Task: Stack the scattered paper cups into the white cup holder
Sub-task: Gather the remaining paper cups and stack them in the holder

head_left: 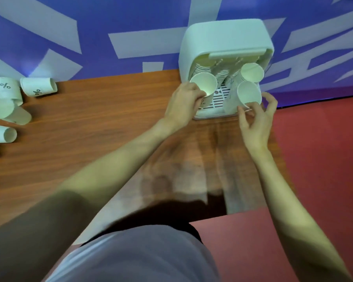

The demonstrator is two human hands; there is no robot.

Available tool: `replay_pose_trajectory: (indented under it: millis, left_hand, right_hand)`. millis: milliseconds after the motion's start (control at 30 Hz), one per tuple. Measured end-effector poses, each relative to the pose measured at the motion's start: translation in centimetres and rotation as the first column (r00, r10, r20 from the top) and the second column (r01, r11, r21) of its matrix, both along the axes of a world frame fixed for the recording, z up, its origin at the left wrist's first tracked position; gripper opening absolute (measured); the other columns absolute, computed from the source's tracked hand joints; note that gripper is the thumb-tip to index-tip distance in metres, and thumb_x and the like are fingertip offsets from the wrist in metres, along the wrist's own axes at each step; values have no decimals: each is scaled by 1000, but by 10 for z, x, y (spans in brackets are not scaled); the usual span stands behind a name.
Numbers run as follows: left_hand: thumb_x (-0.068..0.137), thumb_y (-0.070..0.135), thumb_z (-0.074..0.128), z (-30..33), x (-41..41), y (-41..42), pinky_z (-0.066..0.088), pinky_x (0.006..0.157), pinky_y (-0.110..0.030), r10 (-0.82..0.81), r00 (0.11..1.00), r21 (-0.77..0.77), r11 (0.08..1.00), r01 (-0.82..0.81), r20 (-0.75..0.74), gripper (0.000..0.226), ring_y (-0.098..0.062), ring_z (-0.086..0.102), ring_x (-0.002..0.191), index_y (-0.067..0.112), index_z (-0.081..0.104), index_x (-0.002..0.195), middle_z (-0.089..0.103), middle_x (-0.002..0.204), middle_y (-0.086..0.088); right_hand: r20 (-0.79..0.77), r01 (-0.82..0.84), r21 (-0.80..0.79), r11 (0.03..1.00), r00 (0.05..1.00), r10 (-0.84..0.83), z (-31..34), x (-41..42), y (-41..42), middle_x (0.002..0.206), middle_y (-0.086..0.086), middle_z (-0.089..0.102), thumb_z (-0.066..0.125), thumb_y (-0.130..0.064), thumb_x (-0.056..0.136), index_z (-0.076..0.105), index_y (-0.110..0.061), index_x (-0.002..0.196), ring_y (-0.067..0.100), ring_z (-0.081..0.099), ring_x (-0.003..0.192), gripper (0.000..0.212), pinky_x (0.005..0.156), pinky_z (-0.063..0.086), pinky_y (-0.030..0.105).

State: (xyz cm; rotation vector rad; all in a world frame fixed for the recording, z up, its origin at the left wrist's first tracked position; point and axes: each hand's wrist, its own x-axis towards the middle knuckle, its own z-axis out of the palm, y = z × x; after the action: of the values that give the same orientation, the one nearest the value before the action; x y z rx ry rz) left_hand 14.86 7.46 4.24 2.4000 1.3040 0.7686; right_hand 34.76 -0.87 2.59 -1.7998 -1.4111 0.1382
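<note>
- Here, in the head view, the left hand (183,102) grips the left paper cup (204,84) by its side, at the front of the white cup dispenser (226,37).
- The right hand (257,121) pinches the right paper cup (248,94) at its near rim, over the dispenser's grille.

The dispenser (222,37) stands at the worktop's (110,123) right rear, against the wall (90,27); left cup (204,84) and right cup (247,94) before it; loose cups (8,110) far left.

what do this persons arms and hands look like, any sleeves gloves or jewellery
The left arm and right arm are bare, no sleeve anywhere in view. The left hand and right hand wear no gloves, and no ring, watch or band shows. The only clothing seen is a grey garment at the torso.
</note>
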Motion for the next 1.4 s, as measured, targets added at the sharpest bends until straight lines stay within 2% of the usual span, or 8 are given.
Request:
replay_pose_trajectory:
  millis: [67, 300, 533, 600, 733, 867, 1067, 1400]
  left_hand:
    - [81, 5, 63, -5, 19, 15, 44, 73, -35, -46, 998, -21, 999, 45, -41, 18, -34, 57, 89, 8, 73, 95, 66, 89, -12]
    - [90, 15, 58, -34, 64, 51, 47, 79, -43, -136, 970, -144, 984, 108, -199, 20, -35, 53, 100, 7, 73, 101, 66, 97, -14]
    - [86, 5, 56, -61, 86, 72, 50, 73, -45, -153, 944, -208, 974, 94, -293, 20, -36, 53, 95, 7, 74, 94, 65, 90, -15]
    - [88, 7, 54, -64, 90, 72, 49, 75, -45, -170, 938, -235, 967, 99, -303, 22, -36, 51, 98, 7, 74, 98, 65, 93, -15]
    - [90, 9, 54, -66, 91, 72, 49, 80, -45, -165, 956, -264, 959, 98, -244, 23, -34, 50, 105, 5, 71, 106, 66, 103, -12]
    - [88, 15, 59, -64, 78, 64, 51, 74, -42, -167, 974, -195, 971, 136, -151, 20, -32, 54, 102, 3, 71, 98, 68, 100, -9]
    - [83, 11, 58, -63, 31, 43, 49, 72, -34, -23, 996, -77, 997, 17, -87, 19, -31, 57, 92, 7, 69, 97, 65, 95, -10]
    - [84, 7, 60, -44, -33, 30, 46, 73, -36, 107, 990, -59, 992, -112, -88, 18, -31, 54, 86, 9, 68, 100, 64, 90, -9]
  right_hand:
    - [-9, 8, 38, 999, 1000, -8, 2, 12, 8, 134, 21, 36, 61, -21, 91, 63, -1, 90, -1, 47, 94, 20, 86, 51, 37]
    - [-1, -13, 52, 999, 1000, 13, -9, 33, 26, 133, 25, 38, 63, -14, 89, 65, -2, 91, 29, 57, 95, 12, 90, 43, 25]
    - [-4, -86, 57, 995, 996, 86, -23, 43, 39, 132, 26, 39, 63, -5, 87, 66, 1, 90, 35, 48, 118, 7, 99, 32, 14]
    - [1, -100, 67, 993, 995, 100, -24, 44, 42, 132, 25, 40, 64, -5, 87, 67, 0, 90, 32, 46, 122, 8, 101, 32, 19]
    - [10, -110, 98, 989, 994, 110, -29, 46, 53, 131, 26, 41, 64, -9, 88, 68, -2, 91, 33, 43, 123, 9, 99, 40, 44]
    - [15, -90, 133, 987, 996, 89, -33, 39, 68, 134, 25, 41, 64, -13, 89, 69, -4, 93, 37, 41, 126, 11, 97, 40, 51]
    - [133, -99, 52, 994, 987, 92, -47, 13, 88, 134, 22, 45, 64, -16, 89, 68, -8, 90, 35, 44, 124, 10, 101, 35, 41]
    - [313, 30, -201, 979, 949, 36, -74, -2, 96, 138, 21, 42, 58, -27, 90, 64, -9, 102, 39, 36, 128, 22, 96, 31, 46]
